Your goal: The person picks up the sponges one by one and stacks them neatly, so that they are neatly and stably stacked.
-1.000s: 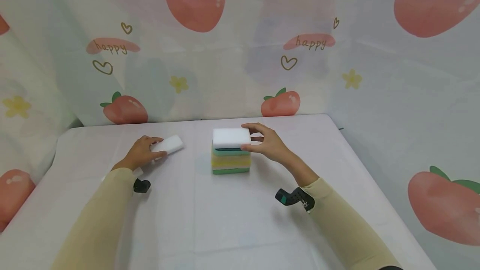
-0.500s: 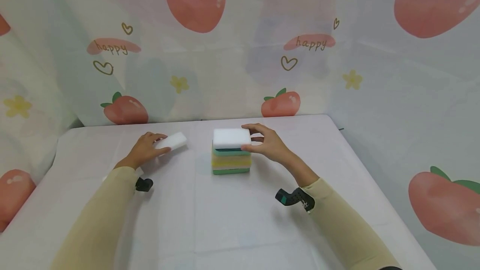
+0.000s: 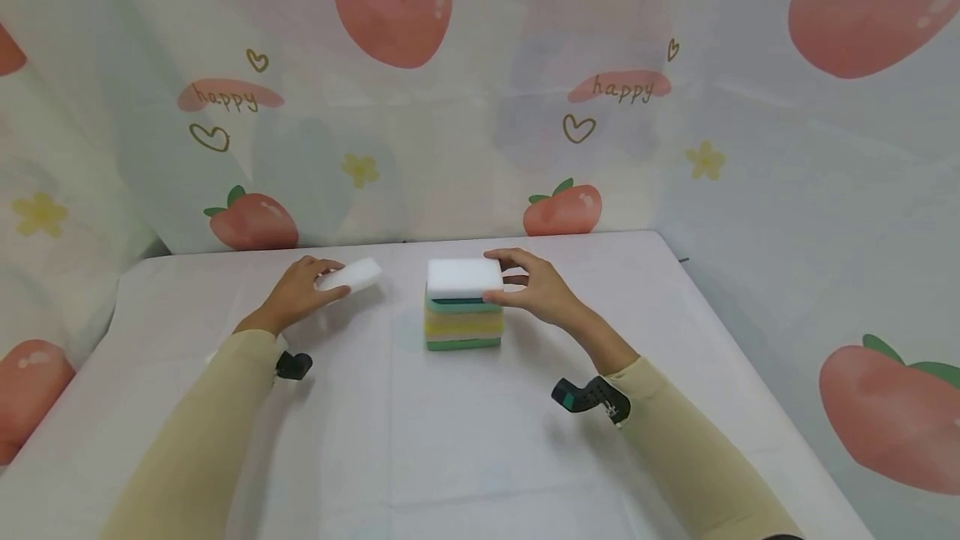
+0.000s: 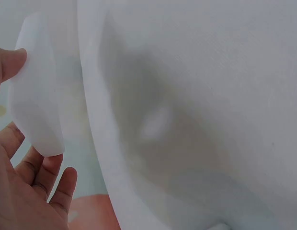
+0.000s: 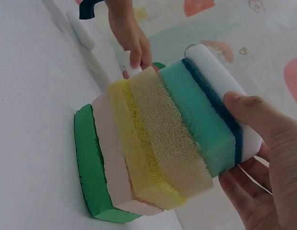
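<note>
My left hand (image 3: 295,297) pinches a white sponge (image 3: 356,275) between thumb and fingers, left of the stack; its shadow falls on the cloth below. In the left wrist view this sponge (image 4: 37,88) stands on edge against the fingers. A stack of sponges (image 3: 463,325) rises at mid-table: green at the bottom, then pale pink, yellow, beige, teal with a dark blue layer, and white on top. My right hand (image 3: 542,292) grips the right end of the top white sponge (image 3: 463,277), thumb on the near side, fingers beyond. The right wrist view shows the teal sponge (image 5: 199,120) just below that thumb.
Another white sponge (image 5: 81,29) lies on the table beyond the left arm, mostly hidden by the wrist in the head view. A white cloth (image 3: 450,440) covers the table. Behind the far edge hangs a curtain (image 3: 450,148) printed with fruit.
My left hand has moved right and slightly away from me, bringing the white sponge up and closer to the stack. The right hand and the stack stay in place.
</note>
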Motion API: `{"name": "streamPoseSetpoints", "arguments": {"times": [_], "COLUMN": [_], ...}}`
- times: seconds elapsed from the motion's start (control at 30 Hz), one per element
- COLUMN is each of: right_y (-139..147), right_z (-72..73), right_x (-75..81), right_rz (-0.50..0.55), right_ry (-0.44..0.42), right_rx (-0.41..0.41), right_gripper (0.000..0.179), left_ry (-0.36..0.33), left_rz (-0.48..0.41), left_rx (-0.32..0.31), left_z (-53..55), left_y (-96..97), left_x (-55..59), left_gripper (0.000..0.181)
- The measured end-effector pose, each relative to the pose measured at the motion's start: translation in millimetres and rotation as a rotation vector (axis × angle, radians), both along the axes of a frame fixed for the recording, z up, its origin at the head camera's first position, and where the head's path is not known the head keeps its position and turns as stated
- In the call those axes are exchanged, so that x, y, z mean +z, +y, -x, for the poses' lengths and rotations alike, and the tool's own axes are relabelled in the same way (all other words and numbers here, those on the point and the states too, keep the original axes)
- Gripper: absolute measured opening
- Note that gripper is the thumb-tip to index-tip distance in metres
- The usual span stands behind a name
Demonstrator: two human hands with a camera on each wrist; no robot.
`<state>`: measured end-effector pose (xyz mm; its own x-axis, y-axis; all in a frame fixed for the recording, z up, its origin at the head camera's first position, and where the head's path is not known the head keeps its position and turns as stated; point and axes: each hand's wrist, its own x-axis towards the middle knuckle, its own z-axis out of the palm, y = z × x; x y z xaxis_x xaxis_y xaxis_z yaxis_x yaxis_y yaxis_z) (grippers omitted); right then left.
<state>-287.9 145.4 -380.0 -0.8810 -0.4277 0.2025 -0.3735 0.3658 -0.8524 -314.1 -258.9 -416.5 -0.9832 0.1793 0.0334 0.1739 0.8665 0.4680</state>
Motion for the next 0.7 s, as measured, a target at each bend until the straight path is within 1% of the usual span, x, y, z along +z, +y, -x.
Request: {"name": "streamPoseSetpoints", "arguments": {"times": [0.1,0.2,0.27,0.4,0.7], "right_y": [-1.5,-4.0,-5.3,-6.1,-6.3], "right_z": [-6.6,-16.2,-21.2,-23.8,-20.4], "right_x": [7.0,18.4,24.5,27.6,26.4], "right_rz": [0.010,0.012,0.008,0.002,-0.003], "right_ry": [-0.011,-0.020,-0.021,-0.026,-0.009], "right_rx": [0.005,0.006,0.009,0.011,0.010], "right_gripper": [0.064,0.063,0.063,0.063,0.063], "left_ry": [0.028,0.062,0.071,0.073,0.076], "left_rz": [-0.022,-0.048,-0.058,-0.044,-0.043], "left_rx": [-0.024,-0.055,-0.065,-0.074,-0.087], "left_z": [0.5,0.5,0.4,0.9,1.8], "left_y": [6.2,13.6,17.7,23.5,28.5], "left_x": [1.9,5.6,8.8,14.0,25.2], "left_gripper": [0.058,0.055,0.055,0.054,0.055]}}
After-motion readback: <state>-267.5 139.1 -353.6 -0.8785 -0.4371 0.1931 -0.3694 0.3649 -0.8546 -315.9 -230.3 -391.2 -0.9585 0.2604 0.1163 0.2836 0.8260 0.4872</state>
